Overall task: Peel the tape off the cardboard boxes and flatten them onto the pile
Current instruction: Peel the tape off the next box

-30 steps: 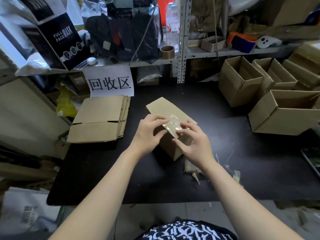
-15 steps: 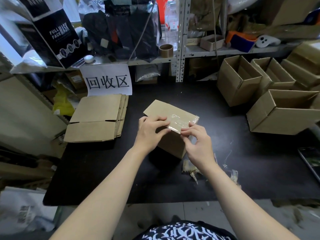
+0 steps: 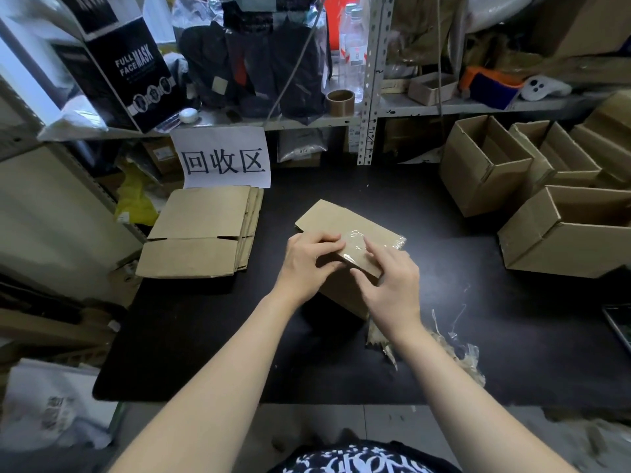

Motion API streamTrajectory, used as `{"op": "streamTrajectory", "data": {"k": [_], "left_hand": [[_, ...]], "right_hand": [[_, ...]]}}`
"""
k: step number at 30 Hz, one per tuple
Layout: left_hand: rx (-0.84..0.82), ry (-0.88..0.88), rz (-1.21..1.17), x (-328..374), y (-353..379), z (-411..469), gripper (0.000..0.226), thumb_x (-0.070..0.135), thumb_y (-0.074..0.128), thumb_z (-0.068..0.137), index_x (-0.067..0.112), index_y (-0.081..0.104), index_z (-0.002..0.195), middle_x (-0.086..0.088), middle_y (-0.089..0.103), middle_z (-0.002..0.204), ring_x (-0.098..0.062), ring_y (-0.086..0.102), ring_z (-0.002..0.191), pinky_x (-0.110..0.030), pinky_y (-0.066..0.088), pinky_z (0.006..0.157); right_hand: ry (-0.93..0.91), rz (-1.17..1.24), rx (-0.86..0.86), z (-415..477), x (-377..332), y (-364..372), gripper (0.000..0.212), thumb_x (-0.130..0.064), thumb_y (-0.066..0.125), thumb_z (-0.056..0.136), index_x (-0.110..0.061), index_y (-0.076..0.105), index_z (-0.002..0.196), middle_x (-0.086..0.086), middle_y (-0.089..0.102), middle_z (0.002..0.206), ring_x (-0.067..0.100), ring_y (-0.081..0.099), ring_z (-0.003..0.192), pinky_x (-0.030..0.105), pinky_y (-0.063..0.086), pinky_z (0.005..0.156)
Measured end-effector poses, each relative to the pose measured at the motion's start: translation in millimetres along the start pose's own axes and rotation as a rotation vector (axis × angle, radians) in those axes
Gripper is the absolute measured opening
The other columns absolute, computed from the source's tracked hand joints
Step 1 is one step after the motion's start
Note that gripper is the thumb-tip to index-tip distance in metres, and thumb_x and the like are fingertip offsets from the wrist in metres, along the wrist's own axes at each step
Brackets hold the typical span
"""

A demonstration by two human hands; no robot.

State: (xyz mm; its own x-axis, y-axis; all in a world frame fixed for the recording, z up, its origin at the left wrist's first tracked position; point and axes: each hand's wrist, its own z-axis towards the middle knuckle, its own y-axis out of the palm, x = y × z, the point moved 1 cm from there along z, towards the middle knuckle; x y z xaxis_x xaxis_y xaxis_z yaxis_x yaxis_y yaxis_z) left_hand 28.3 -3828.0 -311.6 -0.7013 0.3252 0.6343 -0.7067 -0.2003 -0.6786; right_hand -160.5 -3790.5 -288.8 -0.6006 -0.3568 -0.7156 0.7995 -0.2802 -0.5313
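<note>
A small cardboard box (image 3: 341,220) stands on the black table (image 3: 478,319) in the middle of the view. Clear tape (image 3: 355,242) runs across its top toward the right edge. My left hand (image 3: 307,261) grips the near left part of the box, fingers curled over its top edge. My right hand (image 3: 389,285) holds the box's near right corner, and its index finger lies on the tape. A pile of flattened boxes (image 3: 201,230) lies to the left, below a white sign.
Several open cardboard boxes (image 3: 563,230) crowd the table's right side. Peeled tape scraps (image 3: 454,353) lie near the front right. A metal shelf (image 3: 368,80) with a tape roll (image 3: 339,102), bottles and bags stands behind the table.
The box has turned a little in my hands. My right index finger has moved onto the tape on the top face; before, the right fingers pinched the tape at the edge.
</note>
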Motion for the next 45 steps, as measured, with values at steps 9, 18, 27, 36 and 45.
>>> {"op": "streamTrajectory", "data": {"k": [9, 18, 27, 36, 45], "left_hand": [[0.087, -0.003, -0.004, 11, 1, -7, 0.042, 0.021, 0.087, 0.078, 0.025, 0.077, 0.119, 0.01, 0.067, 0.127, -0.027, 0.059, 0.117, -0.041, 0.043, 0.104], [-0.004, 0.188, 0.082, 14, -43, 4, 0.04, 0.023, 0.078, 0.088, 0.018, 0.072, 0.128, 0.0, 0.058, 0.145, -0.018, 0.042, 0.144, -0.037, 0.026, 0.119], [0.044, -0.022, 0.22, 18, -9, -40, 0.049, 0.039, 0.065, 0.083, 0.017, 0.072, 0.126, -0.004, 0.05, 0.154, -0.019, 0.042, 0.145, -0.049, 0.036, 0.115], [-0.362, -0.297, 0.151, -5, -4, -64, 0.125, 0.091, 0.064, 0.05, 0.034, 0.035, 0.157, 0.018, 0.011, 0.169, 0.005, 0.003, 0.153, -0.034, 0.004, 0.128], [-0.405, -0.228, 0.238, -9, 6, -63, 0.122, 0.088, 0.067, 0.052, 0.036, 0.033, 0.157, 0.023, 0.011, 0.167, 0.007, 0.003, 0.152, -0.032, 0.0, 0.127]], "right_hand": [[0.034, 0.189, 0.06, -4, 0, 10, 0.014, -0.002, 0.077, 0.086, -0.014, 0.082, 0.088, -0.004, 0.065, 0.085, 0.021, 0.06, 0.094, 0.042, 0.052, 0.081], [0.392, 0.666, -0.065, -3, -20, 1, 0.01, 0.007, 0.071, 0.089, 0.0, 0.077, 0.09, 0.01, 0.068, 0.089, 0.005, 0.07, 0.101, 0.014, 0.05, 0.085], [0.667, 0.638, -0.038, -19, -6, 24, 0.008, -0.005, 0.072, 0.093, -0.011, 0.077, 0.09, -0.004, 0.075, 0.082, -0.004, 0.066, 0.072, 0.01, 0.049, 0.068], [0.925, 0.87, -0.014, -33, 11, 27, 0.005, -0.006, 0.066, 0.097, -0.009, 0.07, 0.094, 0.008, 0.074, 0.094, 0.012, 0.069, 0.085, 0.033, 0.056, 0.086], [1.011, 0.599, -0.007, -48, 40, 12, 0.008, -0.01, 0.068, 0.097, -0.014, 0.069, 0.09, 0.007, 0.069, 0.093, 0.021, 0.065, 0.093, 0.039, 0.055, 0.083]]}}
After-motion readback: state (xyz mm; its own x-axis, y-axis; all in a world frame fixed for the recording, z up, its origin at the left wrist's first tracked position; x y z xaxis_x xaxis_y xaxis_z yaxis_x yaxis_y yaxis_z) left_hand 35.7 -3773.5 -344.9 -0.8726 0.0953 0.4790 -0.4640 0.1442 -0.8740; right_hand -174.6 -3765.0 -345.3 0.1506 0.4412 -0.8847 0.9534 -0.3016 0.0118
